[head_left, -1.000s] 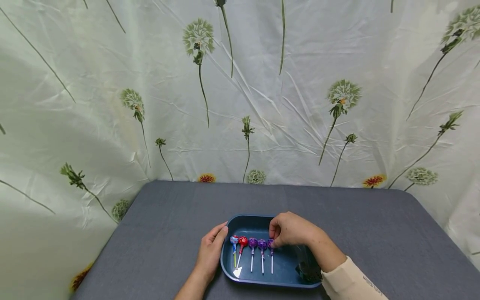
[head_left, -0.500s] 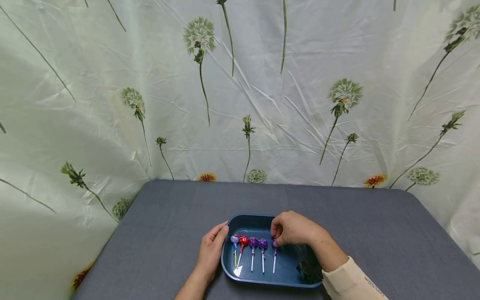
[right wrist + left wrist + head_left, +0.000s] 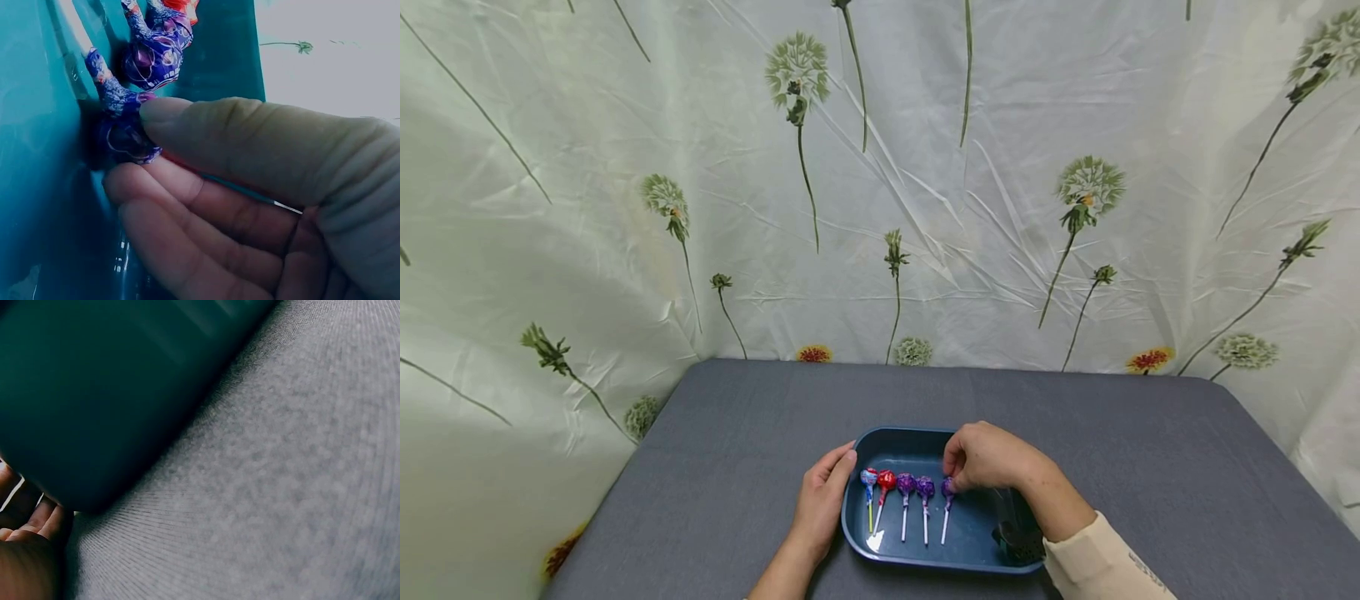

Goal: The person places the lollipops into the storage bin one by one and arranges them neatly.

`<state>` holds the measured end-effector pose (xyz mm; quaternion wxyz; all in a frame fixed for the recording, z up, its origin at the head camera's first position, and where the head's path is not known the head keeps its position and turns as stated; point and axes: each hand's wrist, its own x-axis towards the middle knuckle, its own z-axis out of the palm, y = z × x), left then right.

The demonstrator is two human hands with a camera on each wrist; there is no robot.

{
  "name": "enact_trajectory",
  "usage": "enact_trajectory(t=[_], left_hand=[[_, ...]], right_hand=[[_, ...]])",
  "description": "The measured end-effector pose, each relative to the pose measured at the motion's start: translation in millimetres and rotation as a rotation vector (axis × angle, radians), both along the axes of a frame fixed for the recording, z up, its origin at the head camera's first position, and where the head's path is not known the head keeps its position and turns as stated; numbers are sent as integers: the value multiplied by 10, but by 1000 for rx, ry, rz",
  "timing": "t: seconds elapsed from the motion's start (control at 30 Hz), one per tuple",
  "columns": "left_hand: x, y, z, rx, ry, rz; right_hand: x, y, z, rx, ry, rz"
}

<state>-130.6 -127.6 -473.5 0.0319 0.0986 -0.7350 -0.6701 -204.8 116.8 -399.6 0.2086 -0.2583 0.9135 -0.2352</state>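
A dark blue tray stands on the table with a row of wrapped lollipops in it. My left hand holds the tray's left end, thumb at the rim; in the left wrist view its fingers lie against the tray's outside. My right hand pinches the head of the rightmost purple lollipop between thumb and fingers. The white stick of that lollipop points toward me, slightly tilted. To its left lie two more purple lollipops, a red lollipop and a blue lollipop.
A grey cloth-covered table surrounds the tray. Behind it hangs a pale curtain printed with dandelions. Under my right wrist is a dark object, its kind unclear.
My right hand has moved slightly right with the rightmost purple lollipop, widening the gap to its neighbour. The lollipop's stick end now leans a little left. My left hand stays at the tray.
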Motion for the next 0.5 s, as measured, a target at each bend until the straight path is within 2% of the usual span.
enact_trajectory(t=[0.5], left_hand=[[0, 3, 10, 5, -6, -4]], right_hand=[[-10, -1, 0, -38, 17, 37]])
